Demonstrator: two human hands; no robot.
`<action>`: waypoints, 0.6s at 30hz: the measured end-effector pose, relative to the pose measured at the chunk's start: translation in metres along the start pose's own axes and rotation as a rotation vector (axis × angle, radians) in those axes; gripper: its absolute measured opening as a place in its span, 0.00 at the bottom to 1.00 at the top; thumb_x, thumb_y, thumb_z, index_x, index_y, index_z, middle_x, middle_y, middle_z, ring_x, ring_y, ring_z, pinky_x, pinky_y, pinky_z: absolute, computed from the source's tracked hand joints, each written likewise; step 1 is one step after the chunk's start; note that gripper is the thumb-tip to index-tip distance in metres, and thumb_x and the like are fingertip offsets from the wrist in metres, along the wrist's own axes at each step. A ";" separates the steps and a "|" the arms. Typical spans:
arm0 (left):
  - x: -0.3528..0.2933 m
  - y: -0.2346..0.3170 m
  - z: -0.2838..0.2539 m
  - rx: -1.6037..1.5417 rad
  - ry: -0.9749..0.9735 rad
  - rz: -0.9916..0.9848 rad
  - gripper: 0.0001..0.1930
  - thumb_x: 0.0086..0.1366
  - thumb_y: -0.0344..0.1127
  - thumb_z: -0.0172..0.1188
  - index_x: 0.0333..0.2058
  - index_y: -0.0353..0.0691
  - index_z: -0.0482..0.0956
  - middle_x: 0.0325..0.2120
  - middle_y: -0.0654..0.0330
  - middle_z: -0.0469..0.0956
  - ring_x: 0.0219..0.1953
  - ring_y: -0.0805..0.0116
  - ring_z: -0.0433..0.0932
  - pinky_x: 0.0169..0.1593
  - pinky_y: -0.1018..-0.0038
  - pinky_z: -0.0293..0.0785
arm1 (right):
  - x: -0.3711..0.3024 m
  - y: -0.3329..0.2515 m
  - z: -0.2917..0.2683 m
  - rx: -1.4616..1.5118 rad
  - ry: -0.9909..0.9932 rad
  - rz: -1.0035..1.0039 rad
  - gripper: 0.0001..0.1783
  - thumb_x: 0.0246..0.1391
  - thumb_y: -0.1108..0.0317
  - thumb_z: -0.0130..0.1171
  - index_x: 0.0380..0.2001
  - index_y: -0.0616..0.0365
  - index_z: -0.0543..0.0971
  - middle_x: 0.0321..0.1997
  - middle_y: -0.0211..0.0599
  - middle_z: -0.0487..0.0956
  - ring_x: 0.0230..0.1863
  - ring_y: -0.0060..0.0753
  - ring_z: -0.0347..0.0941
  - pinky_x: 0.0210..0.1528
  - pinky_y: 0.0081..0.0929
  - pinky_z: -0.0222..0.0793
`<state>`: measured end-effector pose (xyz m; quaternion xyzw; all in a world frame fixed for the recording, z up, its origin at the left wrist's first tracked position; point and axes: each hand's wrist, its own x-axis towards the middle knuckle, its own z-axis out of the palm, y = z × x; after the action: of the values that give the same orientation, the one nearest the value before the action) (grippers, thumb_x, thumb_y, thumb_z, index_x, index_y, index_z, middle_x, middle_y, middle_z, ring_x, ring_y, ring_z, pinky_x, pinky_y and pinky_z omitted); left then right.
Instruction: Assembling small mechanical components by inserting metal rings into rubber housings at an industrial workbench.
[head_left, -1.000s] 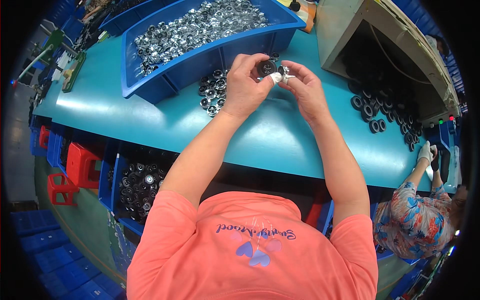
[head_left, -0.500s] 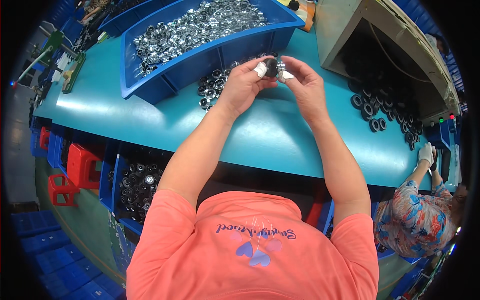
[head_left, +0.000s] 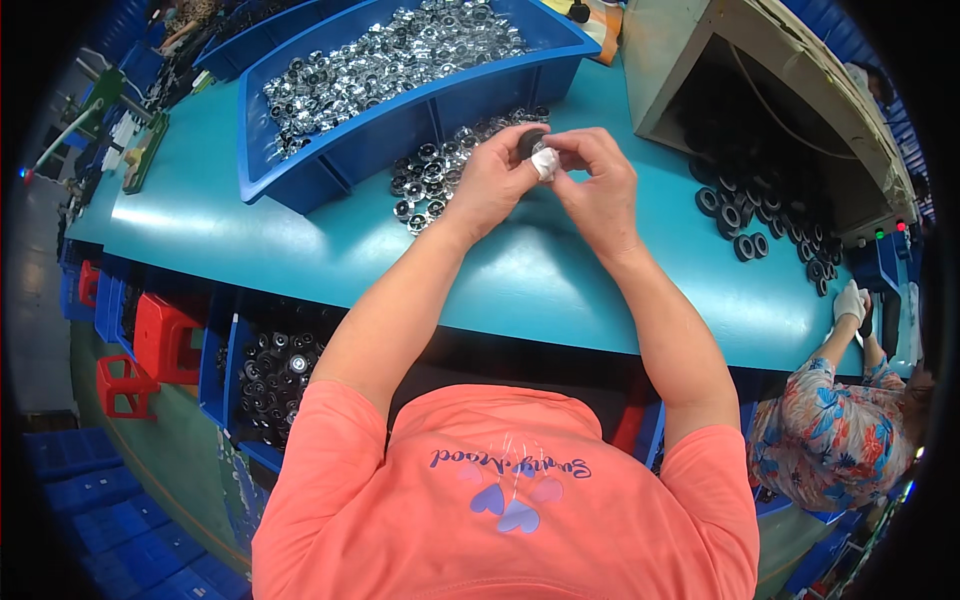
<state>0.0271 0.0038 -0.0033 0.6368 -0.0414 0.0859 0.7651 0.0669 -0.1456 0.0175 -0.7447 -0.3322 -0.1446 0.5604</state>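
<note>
Above the teal bench my left hand (head_left: 492,180) is closed round a black ring (head_left: 530,143), which is tilted up at its fingertips. My right hand (head_left: 600,190) meets it from the right, thumb and fingers pinched on a small shiny hub at the ring's face. The fingers and white thumb wrapping cover most of that hub, so how far it sits inside the ring cannot be told. Close beyond my left hand lies a loose pile of shiny hubs (head_left: 428,175), chrome with dark centres.
A big blue bin (head_left: 390,125) heaped with shiny hubs stands behind the pile. Several black rings (head_left: 743,215) lie at right before a cream, open-fronted machine (head_left: 680,70). At far right a co-worker's gloved hand (head_left: 850,302) is at the bench (head_left: 230,240). Red stools (head_left: 160,335) stand lower left.
Both hands have come slightly down and closer together. The hub, which showed beside the ring before, is now against it and mostly covered by my fingers.
</note>
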 end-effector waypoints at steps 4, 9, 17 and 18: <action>0.000 0.004 0.001 -0.168 0.096 -0.083 0.14 0.75 0.32 0.53 0.56 0.39 0.76 0.46 0.61 0.79 0.46 0.72 0.79 0.49 0.73 0.79 | 0.002 0.002 -0.002 0.172 -0.050 0.119 0.20 0.50 0.81 0.65 0.49 0.60 0.82 0.43 0.34 0.81 0.44 0.26 0.81 0.48 0.24 0.79; 0.000 0.006 -0.003 -0.123 0.073 -0.048 0.13 0.75 0.32 0.53 0.55 0.39 0.76 0.42 0.61 0.80 0.37 0.74 0.78 0.38 0.75 0.78 | 0.010 0.017 -0.013 0.516 -0.177 0.466 0.24 0.56 0.74 0.64 0.58 0.62 0.78 0.49 0.37 0.81 0.49 0.25 0.77 0.56 0.26 0.73; 0.000 0.006 -0.003 -0.113 0.045 -0.030 0.15 0.75 0.35 0.55 0.57 0.39 0.76 0.44 0.62 0.80 0.40 0.75 0.79 0.39 0.75 0.78 | 0.000 0.014 -0.004 0.521 -0.148 0.472 0.22 0.54 0.76 0.61 0.54 0.60 0.83 0.56 0.36 0.79 0.55 0.29 0.75 0.59 0.27 0.70; 0.001 0.005 -0.005 -0.106 0.021 -0.020 0.16 0.75 0.35 0.55 0.58 0.39 0.76 0.44 0.62 0.80 0.41 0.74 0.79 0.40 0.75 0.78 | 0.001 0.016 -0.005 0.508 -0.155 0.475 0.22 0.54 0.76 0.62 0.54 0.60 0.83 0.57 0.36 0.79 0.56 0.29 0.75 0.60 0.27 0.69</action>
<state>0.0270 0.0093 0.0008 0.5950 -0.0315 0.0829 0.7988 0.0791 -0.1521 0.0082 -0.6468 -0.2168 0.1338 0.7188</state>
